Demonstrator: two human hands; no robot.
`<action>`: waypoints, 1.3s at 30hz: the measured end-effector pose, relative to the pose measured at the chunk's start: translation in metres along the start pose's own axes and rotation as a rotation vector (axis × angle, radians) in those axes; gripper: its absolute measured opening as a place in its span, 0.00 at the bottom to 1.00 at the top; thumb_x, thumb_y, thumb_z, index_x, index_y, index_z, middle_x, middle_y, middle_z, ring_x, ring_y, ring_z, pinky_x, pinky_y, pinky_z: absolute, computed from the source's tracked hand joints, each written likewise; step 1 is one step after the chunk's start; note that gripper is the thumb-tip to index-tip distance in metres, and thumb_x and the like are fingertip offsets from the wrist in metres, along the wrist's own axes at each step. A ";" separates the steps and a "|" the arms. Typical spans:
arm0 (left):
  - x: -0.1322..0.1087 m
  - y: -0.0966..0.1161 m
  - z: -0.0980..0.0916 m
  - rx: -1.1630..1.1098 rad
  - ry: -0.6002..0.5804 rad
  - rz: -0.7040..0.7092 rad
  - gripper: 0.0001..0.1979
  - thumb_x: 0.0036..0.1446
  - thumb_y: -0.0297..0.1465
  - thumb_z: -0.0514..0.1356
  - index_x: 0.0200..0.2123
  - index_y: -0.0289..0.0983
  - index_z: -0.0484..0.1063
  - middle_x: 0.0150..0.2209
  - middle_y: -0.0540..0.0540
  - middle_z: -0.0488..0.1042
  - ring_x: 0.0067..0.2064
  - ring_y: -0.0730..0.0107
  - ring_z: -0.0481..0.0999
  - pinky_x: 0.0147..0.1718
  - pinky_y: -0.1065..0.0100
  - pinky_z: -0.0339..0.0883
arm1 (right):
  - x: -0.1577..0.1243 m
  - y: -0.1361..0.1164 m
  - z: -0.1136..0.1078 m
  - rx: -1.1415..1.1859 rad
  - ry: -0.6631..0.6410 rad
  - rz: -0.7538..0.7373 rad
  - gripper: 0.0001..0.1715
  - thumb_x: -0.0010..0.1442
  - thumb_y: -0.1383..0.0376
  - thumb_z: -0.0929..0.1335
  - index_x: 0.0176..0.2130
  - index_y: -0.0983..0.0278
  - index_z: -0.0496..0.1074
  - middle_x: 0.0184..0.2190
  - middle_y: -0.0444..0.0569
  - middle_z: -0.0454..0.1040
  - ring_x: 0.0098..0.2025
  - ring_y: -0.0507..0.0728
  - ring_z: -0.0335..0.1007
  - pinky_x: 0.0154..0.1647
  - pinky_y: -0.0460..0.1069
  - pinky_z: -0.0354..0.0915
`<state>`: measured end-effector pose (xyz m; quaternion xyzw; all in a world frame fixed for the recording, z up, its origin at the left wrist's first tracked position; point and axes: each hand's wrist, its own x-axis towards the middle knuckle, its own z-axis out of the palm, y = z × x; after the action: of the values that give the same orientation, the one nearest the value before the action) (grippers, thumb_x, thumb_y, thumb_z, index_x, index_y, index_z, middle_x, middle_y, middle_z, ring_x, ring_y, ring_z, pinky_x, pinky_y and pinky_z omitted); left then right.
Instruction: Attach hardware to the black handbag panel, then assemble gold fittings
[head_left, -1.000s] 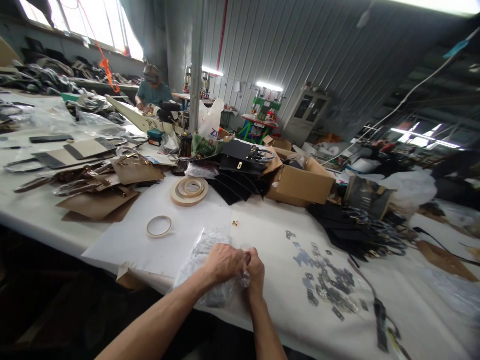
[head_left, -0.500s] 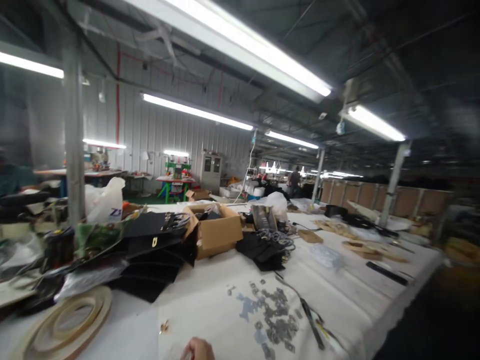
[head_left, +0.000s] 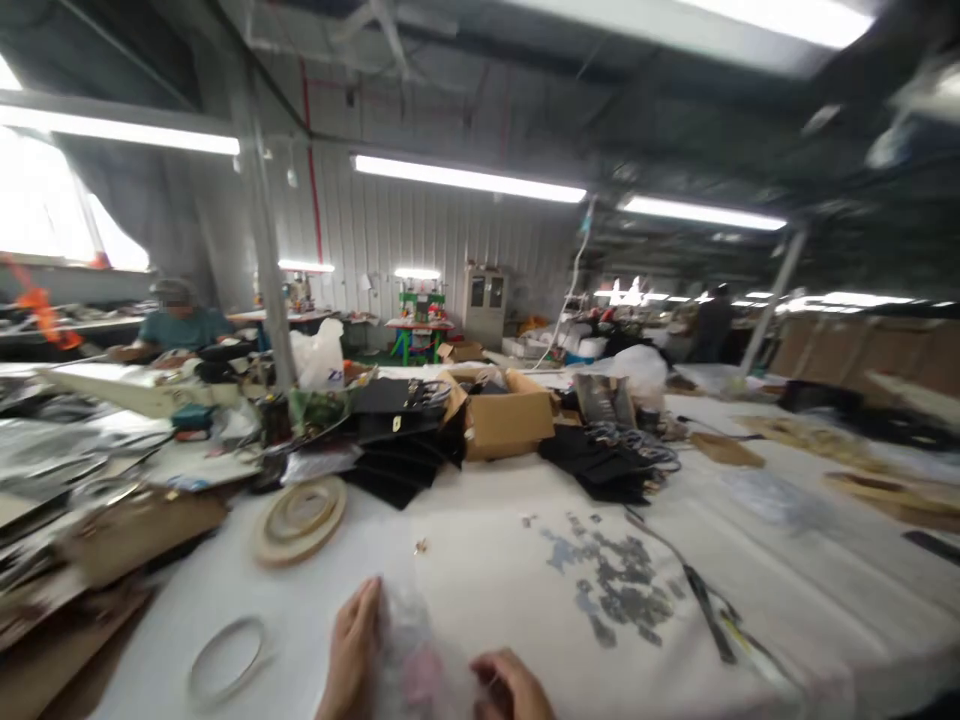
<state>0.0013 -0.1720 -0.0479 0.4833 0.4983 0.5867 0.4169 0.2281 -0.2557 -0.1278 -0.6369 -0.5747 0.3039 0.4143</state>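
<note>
I see one clear plastic bag, crumpled, blurry, pinkish patch low down, over the white tabletop, bottom centre of my feed, lower end cut off.

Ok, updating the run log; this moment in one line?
left hand: beside clear plastic | right hand: curled, near plastic | nearby: tape rolls, flat pieces

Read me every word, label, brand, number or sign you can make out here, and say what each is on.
"Z", in blue, on the white plastic bag; anything after it is too blurred.
Pale sheet on the grey ribbed wall: too small to read.
Clear plastic with a pink patch: nothing legible.
</note>
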 end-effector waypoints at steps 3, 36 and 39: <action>-0.002 -0.007 -0.004 -0.008 -0.109 -0.034 0.32 0.54 0.62 0.57 0.20 0.40 0.57 0.19 0.55 0.57 0.23 0.74 0.58 0.22 0.71 0.56 | -0.030 0.004 0.001 0.085 -0.010 -0.009 0.18 0.53 0.58 0.70 0.43 0.59 0.80 0.40 0.53 0.81 0.42 0.63 0.79 0.47 0.55 0.74; -0.079 -0.034 -0.082 0.816 -0.308 0.290 0.51 0.44 0.31 0.76 0.69 0.52 0.57 0.73 0.46 0.54 0.70 0.45 0.57 0.65 0.43 0.65 | -0.002 -0.052 0.024 0.291 -0.444 0.031 0.28 0.61 0.49 0.72 0.55 0.61 0.74 0.52 0.52 0.80 0.53 0.65 0.78 0.55 0.54 0.72; -0.063 -0.043 -0.060 0.795 -0.211 0.257 0.50 0.43 0.30 0.76 0.67 0.51 0.60 0.72 0.46 0.56 0.69 0.44 0.59 0.61 0.44 0.70 | 0.019 -0.046 0.030 0.335 -0.310 0.025 0.35 0.56 0.49 0.74 0.57 0.62 0.71 0.54 0.56 0.79 0.53 0.66 0.79 0.55 0.56 0.73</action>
<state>-0.0453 -0.2371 -0.1025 0.7219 0.5759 0.3436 0.1704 0.1831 -0.2320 -0.0997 -0.5120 -0.5652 0.4945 0.4171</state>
